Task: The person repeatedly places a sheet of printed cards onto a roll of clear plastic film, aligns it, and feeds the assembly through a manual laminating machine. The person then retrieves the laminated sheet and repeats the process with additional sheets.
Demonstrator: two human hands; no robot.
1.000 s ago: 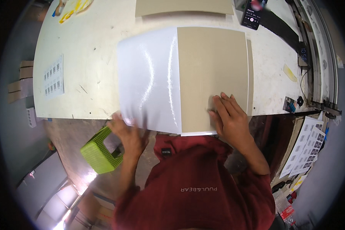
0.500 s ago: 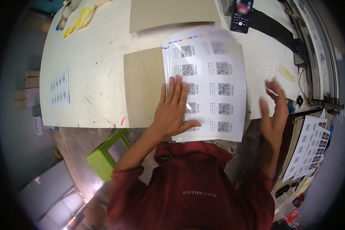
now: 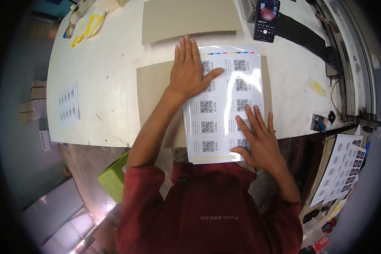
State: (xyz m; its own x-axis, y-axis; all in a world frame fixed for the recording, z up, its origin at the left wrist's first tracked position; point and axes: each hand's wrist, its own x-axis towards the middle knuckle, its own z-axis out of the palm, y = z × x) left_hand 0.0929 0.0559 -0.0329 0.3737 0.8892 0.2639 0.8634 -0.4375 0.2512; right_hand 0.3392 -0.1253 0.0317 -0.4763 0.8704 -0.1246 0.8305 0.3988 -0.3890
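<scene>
Before me lies a glossy printed sheet with two columns of square codes and a row of colour marks along its far edge. A second sheet's edge shows under its near left corner. Beneath it is a grey-brown board, and the sheet's near end hangs past the table edge. My left hand presses flat across the sheet's far left edge, fingers straight and thumb spread. My right hand rests on the sheet's near right part with its fingers apart. Both hands cover some of the codes.
Another board lies at the far side of the white table. A phone and a dark strap stand at the far right, near a metal rail. Printed sheets are stacked on the right. A green stool is below left.
My left hand has slid away from me up the sheet. My right hand has come in from the right onto the sheet, which now lies a little nearer me and straighter.
</scene>
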